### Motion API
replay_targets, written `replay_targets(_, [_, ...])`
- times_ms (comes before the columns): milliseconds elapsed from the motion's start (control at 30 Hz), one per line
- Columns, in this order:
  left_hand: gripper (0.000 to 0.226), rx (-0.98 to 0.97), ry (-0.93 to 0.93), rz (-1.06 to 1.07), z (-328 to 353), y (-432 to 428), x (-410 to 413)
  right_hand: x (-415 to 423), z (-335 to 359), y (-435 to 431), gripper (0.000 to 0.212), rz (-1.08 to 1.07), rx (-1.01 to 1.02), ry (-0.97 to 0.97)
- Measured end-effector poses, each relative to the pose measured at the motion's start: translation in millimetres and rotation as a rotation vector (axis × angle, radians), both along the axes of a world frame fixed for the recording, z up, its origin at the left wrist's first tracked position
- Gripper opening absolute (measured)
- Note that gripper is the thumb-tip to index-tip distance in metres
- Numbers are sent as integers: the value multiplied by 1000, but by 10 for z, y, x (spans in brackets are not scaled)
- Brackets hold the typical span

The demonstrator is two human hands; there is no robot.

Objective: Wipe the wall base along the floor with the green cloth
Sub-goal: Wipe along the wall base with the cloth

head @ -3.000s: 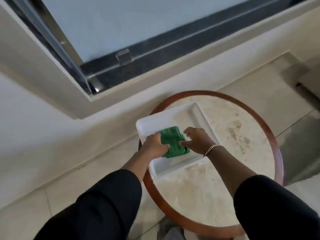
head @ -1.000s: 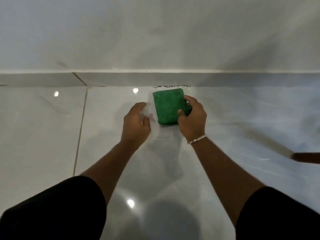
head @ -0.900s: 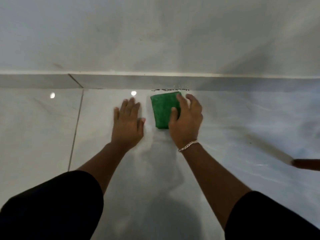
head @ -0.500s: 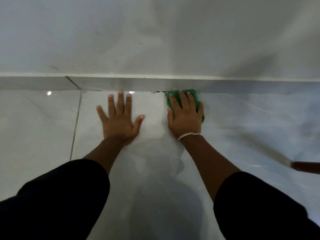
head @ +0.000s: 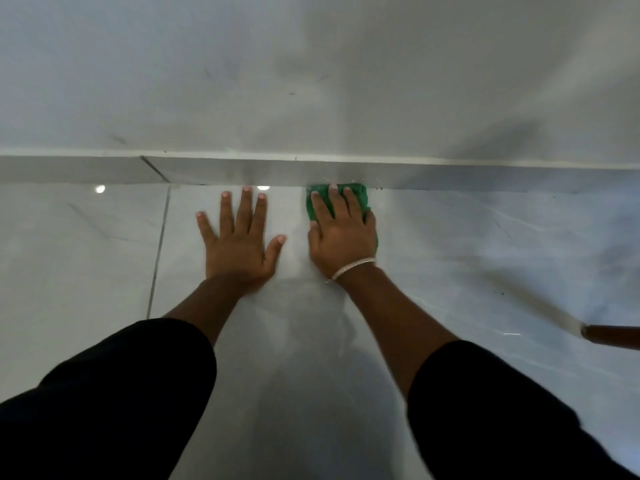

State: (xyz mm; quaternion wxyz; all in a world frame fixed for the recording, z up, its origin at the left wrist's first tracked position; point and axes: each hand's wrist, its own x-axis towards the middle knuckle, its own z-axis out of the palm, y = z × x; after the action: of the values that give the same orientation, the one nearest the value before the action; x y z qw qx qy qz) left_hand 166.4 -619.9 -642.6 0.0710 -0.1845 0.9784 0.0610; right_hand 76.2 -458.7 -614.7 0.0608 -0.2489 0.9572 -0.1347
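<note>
- A person's right hand (head: 341, 237) lies palm-down on the green cloth (head: 358, 195), fingers (head: 351, 206) stretched flat over it, pinning it to the floor (head: 485, 271) rather than gripping it.
- The green cloth is a folded, nubby pad whose far edge touches the wall base (head: 450, 176).
- The left hand (head: 239, 244) rests flat on the floor just left of the cloth, fingers spread wide, holding nothing, its fingertips close to the wall base.
- The wall base is a low, smooth grey tile strip under a pale wall (head: 311, 71).
- The floor is glossy pale marbled tile.
- A thin bracelet (head: 353, 268) circles the right wrist; both sleeves (head: 121, 393) are black.
</note>
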Motion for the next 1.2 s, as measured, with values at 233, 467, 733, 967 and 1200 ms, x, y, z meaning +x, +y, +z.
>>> replay_targets(233, [85, -3, -4, 40, -2, -212, 221, -143, -59, 405, 51, -521, -30, 44])
replay_targets(467, [89, -15, -20, 51, -20, -223, 205, 213, 28, -418, 56, -98, -26, -31])
replay_targets(733, [87, 18, 3, 56, 14, -207, 227, -290, -20, 687, 49, -274, 45, 50])
replay_targets(967, [91, 15, -19, 61, -13, 24, 269, 41, 14, -82, 57, -322, 10, -2])
replay_targets(1200, [89, 21, -34, 57, 63, 35, 269, -131, -42, 392, 49, -142, 11, 82])
